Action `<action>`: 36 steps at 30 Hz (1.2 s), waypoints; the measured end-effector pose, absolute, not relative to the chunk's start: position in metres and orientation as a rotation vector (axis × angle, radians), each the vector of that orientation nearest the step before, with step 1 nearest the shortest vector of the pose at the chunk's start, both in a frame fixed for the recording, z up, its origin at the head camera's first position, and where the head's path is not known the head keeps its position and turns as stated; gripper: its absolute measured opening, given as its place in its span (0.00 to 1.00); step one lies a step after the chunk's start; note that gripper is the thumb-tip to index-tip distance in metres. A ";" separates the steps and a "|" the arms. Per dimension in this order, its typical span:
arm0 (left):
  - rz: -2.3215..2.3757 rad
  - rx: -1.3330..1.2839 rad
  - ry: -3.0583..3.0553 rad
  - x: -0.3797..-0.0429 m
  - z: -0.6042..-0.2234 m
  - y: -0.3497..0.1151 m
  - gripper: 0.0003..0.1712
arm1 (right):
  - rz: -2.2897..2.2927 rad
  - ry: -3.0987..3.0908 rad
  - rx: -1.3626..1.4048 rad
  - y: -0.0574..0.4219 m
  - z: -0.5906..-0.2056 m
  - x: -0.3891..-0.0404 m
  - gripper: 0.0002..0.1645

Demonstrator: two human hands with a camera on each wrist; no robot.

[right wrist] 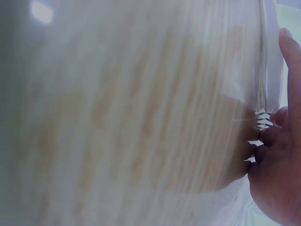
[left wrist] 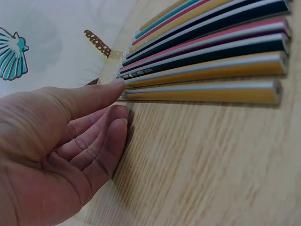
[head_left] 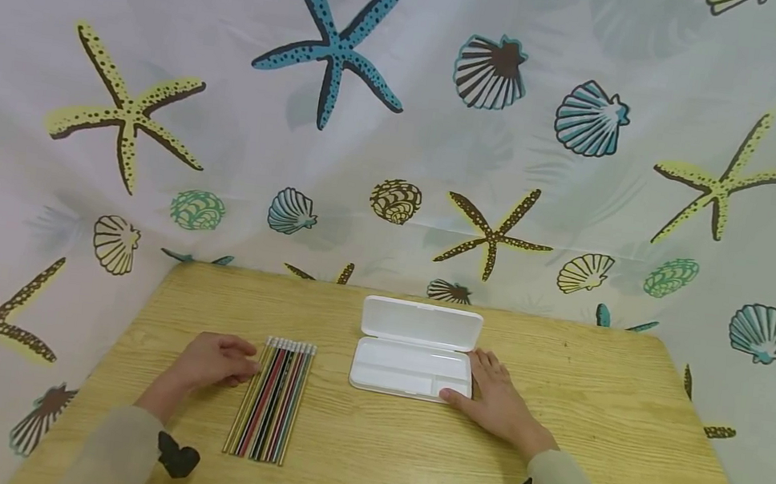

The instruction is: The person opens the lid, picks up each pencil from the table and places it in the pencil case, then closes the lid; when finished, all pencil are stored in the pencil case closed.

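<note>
A row of pencils (head_left: 272, 401) with white erasers at the far end lies side by side on the table, in gold, red, black and other colours. My left hand (head_left: 216, 362) is at the left side of the row, by the eraser ends. In the left wrist view its thumb (left wrist: 101, 96) overlaps the end of a gold pencil (left wrist: 221, 92), and the other fingers are loosely bent below. A white pencil case (head_left: 390, 367) with its lid (head_left: 421, 324) raised stands right of the pencils. My right hand (head_left: 499, 401) holds its right end, thumb over the near corner and fingers along the side.
The wooden table (head_left: 362, 449) has its far edge against a white curtain (head_left: 402, 131) printed with starfish and shells. Inside the case, low dividers (head_left: 432, 385) part the tray into compartments. A black wrist device (head_left: 176, 457) sits at the left sleeve.
</note>
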State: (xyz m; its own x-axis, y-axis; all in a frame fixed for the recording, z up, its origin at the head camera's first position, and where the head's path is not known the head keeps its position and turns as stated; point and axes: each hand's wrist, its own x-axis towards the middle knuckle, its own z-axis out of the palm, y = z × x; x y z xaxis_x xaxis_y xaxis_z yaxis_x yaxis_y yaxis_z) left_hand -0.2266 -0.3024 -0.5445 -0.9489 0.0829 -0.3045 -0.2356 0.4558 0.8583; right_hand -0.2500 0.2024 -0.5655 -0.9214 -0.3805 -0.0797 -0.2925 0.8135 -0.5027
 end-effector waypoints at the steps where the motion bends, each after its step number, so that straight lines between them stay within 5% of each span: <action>1: 1.477 -0.128 2.420 -0.227 -0.544 -0.302 0.29 | -0.741 2.822 -0.530 0.202 -0.565 -0.250 0.64; 36: 1.221 -0.151 2.748 -0.232 -0.541 -0.295 0.26 | -0.709 2.821 -0.527 0.203 -0.568 -0.252 0.63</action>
State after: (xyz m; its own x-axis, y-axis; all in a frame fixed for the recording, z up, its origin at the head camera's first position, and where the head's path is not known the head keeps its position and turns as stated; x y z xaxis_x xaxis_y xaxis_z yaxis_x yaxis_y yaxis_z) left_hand -0.2320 -0.2952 -0.5406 -0.9865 -0.0385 -0.1593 -0.1440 0.6675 0.7305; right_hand -0.2516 0.2029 -0.5677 -0.9200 -0.3813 -0.0909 -0.2930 0.8229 -0.4867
